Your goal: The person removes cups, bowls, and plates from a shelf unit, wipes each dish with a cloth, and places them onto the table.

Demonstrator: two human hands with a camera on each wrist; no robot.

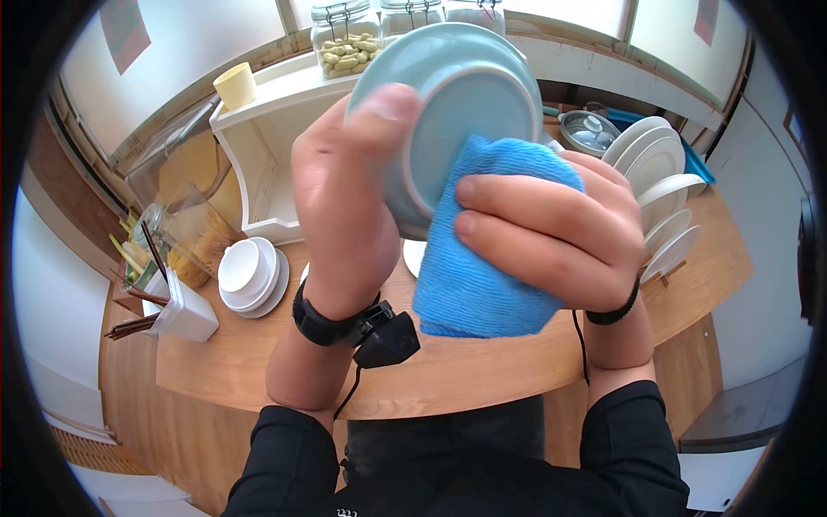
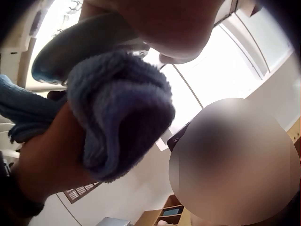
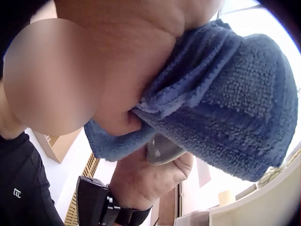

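In the head view, a light blue plate (image 1: pixel 469 99) is raised above the table with its underside and round foot ring facing me. My left hand (image 1: pixel 349 194) grips it at the left edge, the thumb lying on the underside. My right hand (image 1: pixel 560 228) clutches a blue cloth (image 1: pixel 495 289) bunched up against the lower right of the plate's underside. The left wrist view has the folded cloth (image 2: pixel 122 103) just below the tilted plate (image 2: pixel 89 42). From the right wrist, the cloth (image 3: pixel 235 99) covers most of the plate.
White dishes (image 1: pixel 250 277) are stacked on the wooden table (image 1: pixel 482 375), beside a white chopstick holder (image 1: pixel 188 312). White plates (image 1: pixel 655 155) stand in a rack at right, near a glass-lidded pot (image 1: pixel 588 131). Behind are a white shelf (image 1: pixel 269 172), a yellow cup (image 1: pixel 235 84) and a glass jar (image 1: pixel 346 39).
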